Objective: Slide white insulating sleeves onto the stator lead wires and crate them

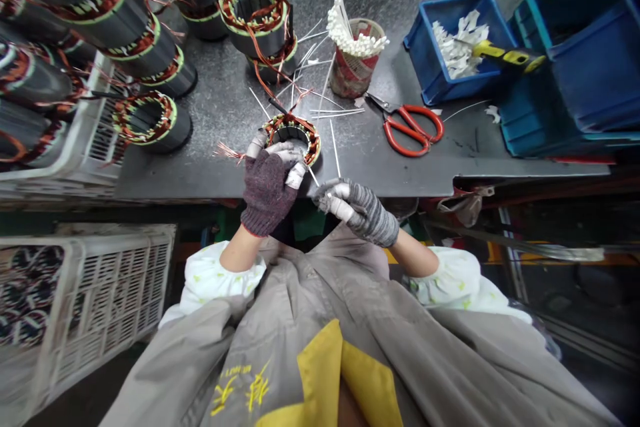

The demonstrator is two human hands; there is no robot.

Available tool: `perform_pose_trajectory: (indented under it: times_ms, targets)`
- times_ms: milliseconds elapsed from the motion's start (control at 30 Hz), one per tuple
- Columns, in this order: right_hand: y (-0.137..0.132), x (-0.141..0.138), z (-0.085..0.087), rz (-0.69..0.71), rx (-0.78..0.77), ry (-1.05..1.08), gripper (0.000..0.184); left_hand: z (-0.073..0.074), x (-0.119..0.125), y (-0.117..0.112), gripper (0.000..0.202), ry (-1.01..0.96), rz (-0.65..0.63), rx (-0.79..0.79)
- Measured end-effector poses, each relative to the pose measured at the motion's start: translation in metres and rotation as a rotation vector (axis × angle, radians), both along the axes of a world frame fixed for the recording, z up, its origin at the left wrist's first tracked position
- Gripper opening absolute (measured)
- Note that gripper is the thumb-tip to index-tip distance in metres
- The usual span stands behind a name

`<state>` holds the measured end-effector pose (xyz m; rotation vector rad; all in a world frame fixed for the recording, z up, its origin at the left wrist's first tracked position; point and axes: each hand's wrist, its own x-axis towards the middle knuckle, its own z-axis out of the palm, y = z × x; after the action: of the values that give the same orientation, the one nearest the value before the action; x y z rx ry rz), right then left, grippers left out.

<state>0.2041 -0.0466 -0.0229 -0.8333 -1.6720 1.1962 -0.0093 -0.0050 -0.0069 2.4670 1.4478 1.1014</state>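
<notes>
A motor stator (313, 141) with copper windings and pale green liners stands near the bench's front edge. My left hand (273, 177), in a dark knitted glove with white-wrapped fingertips, curls over its near left rim and grips it. My right hand (361, 209), in a grey glove, is closed just in front of the bench edge, thumb and finger pinched on a white cable tie (313, 176). That tie runs from the stator's near rim to the fingers. Another white tie (335, 147) lies on the bench beyond my right hand.
Stacked stators (150, 53) crowd the left, and a second stack (257, 27) stands behind. A cup of white ties (354, 70), red-handled scissors (413, 128), a blue bin of scraps (450, 83) with a yellow-handled knife (507, 55), and teal crates (525, 120) stand rightward.
</notes>
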Motion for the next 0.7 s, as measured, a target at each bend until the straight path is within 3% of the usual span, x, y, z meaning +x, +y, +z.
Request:
perform_pose_trajectory:
  times_ms: [67, 167, 233, 333, 433, 533, 700]
  targets:
    - [0.012, -0.010, 0.002, -0.064, -0.022, 0.051, 0.032, -0.003, 0.004, -0.001, 0.015, -0.076, 0.058, -0.026]
    - [0.027, -0.023, 0.007, -0.169, -0.244, 0.180, 0.039, -0.005, 0.010, -0.002, 0.024, -0.186, 0.149, -0.033]
    - [0.031, -0.028, 0.010, -0.238, -0.402, 0.259, 0.041, -0.004, 0.013, -0.002, 0.020, -0.196, 0.135, -0.015]
    - [0.031, -0.029, 0.013, -0.321, -0.492, 0.295, 0.043, -0.002, 0.014, 0.000, 0.012, -0.155, 0.093, 0.009]
    - [0.032, -0.029, 0.016, -0.283, -0.556, 0.264, 0.047, -0.001, 0.015, 0.002, 0.014, -0.151, 0.089, 0.043]
    - [0.037, -0.031, 0.016, -0.249, -0.535, 0.190, 0.045, -0.004, 0.014, 0.001, 0.014, -0.159, 0.063, 0.074]
    - [0.045, -0.030, 0.005, -0.294, -0.362, 0.006, 0.034, -0.005, 0.010, -0.001, 0.013, -0.143, 0.036, 0.080]
